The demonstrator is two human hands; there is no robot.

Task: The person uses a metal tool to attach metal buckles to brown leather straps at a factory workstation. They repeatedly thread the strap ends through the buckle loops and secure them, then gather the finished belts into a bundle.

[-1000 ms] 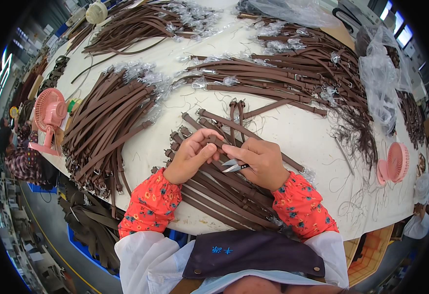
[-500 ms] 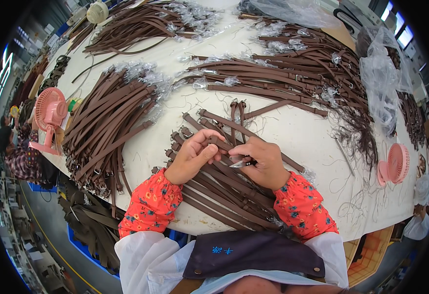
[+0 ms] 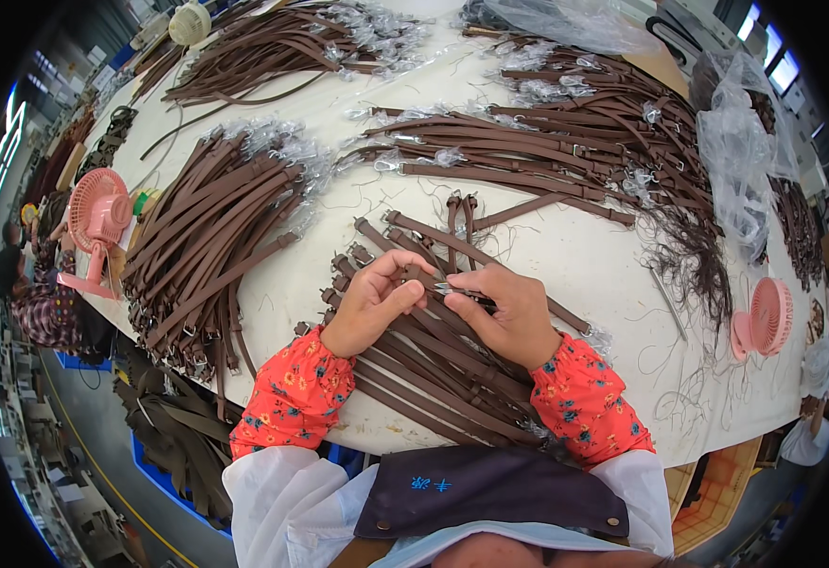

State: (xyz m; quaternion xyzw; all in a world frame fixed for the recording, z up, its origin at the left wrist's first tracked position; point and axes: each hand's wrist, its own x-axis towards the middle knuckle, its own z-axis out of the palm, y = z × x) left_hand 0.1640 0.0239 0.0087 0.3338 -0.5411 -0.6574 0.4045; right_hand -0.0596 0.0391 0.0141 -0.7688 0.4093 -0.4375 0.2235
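Observation:
Over a spread of brown straps (image 3: 405, 402) on the table, my two hands meet close together. My left hand (image 3: 367, 308) pinches a brown strap (image 3: 420, 277) between thumb and fingers. In my right hand (image 3: 509, 317) is a small pair of metal snips (image 3: 443, 288); the blades point left and touch or nearly touch the strap. Most of the snips' handle is hidden in my fingers. More straps with buckles and keeper loops lie beneath and beyond both hands.
Bundled straps (image 3: 211, 227) with plastic-wrapped ends lie at left, others (image 3: 528, 147) at the far right. Loose dark threads (image 3: 698, 260) gather right, near a thin metal rod (image 3: 667, 303). Pink fans (image 3: 100, 213) stand on both sides. A blue crate (image 3: 173, 488) sits below the table's left edge.
My right hand has turned, and the snips' blades have swung up from low beside the strap to its end by my left fingertips. My left hand has hardly moved.

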